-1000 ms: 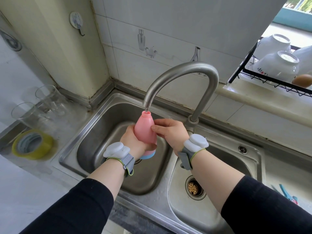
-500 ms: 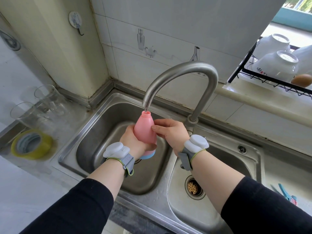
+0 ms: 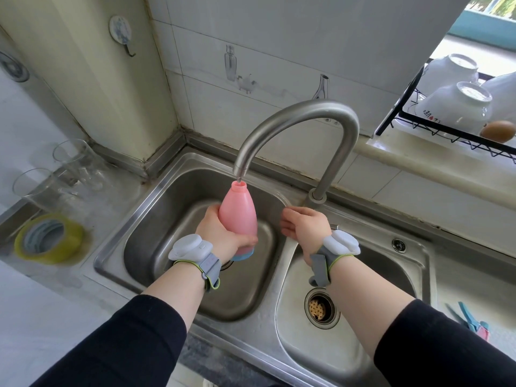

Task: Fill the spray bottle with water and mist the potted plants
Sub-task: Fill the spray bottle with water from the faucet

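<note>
Pink bottle (image 3: 238,216) sits gripped in left hand (image 3: 220,233) under faucet (image 3: 296,129); right hand (image 3: 304,223) hovers beside, fingers loose.

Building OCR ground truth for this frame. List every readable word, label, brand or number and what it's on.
Small print on the rim of the nearer upturned white bowl in the dish rack: a few letters with a red mark among them, too small and upside down to read reliably.
Blue pattern on the round wall hook: blurred, no legible text.
Pink bottle, faucet, tape roll, wrist devices: no text visible.
</note>
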`<state>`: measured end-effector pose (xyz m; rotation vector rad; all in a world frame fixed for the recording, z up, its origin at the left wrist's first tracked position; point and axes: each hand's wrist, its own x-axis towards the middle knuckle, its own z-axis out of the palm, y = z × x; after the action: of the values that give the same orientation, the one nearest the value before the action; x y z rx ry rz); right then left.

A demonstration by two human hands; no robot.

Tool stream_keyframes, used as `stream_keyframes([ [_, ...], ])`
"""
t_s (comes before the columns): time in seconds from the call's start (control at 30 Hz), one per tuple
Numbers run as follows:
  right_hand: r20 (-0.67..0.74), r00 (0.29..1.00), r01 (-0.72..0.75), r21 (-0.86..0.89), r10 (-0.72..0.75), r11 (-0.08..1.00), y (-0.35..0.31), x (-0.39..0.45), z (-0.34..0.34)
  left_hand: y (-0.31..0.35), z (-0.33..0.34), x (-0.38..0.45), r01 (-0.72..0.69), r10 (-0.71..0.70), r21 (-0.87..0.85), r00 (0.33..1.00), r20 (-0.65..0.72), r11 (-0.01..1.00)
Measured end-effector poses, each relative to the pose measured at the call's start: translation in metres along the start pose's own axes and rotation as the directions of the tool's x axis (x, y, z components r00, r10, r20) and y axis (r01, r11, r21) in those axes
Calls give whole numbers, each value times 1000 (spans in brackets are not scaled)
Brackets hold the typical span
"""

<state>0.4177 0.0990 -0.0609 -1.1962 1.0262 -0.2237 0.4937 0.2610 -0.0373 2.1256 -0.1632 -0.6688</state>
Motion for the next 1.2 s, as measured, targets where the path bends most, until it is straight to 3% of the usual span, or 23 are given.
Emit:
stream_keyframes([
  [0.13, 0, 990, -142, 105, 143, 984, 5, 9, -13, -1, 1, 1, -5, 5, -3, 1000, -7, 1000],
  [0.3, -130, 977, -159, 70, 167, 985, 19, 12, -25, -1, 2, 3, -11, 11, 4, 1000, -10, 1000],
  [0.4, -54, 965, -246, 149, 256, 958, 21, 25, -29, -2, 2, 4, -12, 12, 7, 1000, -13, 1000],
  [0.47, -48, 973, -221, 59, 224, 973, 26, 35, -33, -2, 2, 4, -14, 14, 4, 1000, -12, 1000],
  [0.67, 41, 968, -251, 145, 247, 957, 33, 39, -41, -3, 2, 4, -24, 24, -12, 1000, -7, 1000],
  [0.73, -12, 947, -309, 221, 320, 925, 29, 38, -42, -3, 2, 3, -28, 28, -17, 1000, -10, 999],
  [0.83, -101, 926, -344, 174, 364, 923, 21, 38, -40, -3, 2, 4, -34, 34, -29, 999, -16, 999],
  [0.93, -178, 934, -311, 13, 309, 950, 17, 39, -43, -2, 3, 5, -39, 39, -42, 999, -19, 998],
  [1.0, -219, 925, -297, 95, 311, 950, 17, 41, -38, -2, 3, 5, -42, 41, -45, 999, -18, 998],
  [1.2, -196, 904, -370, 90, 381, 925, 18, 65, -48, -1, 2, 6, -47, 46, -42, 999, -17, 998],
])
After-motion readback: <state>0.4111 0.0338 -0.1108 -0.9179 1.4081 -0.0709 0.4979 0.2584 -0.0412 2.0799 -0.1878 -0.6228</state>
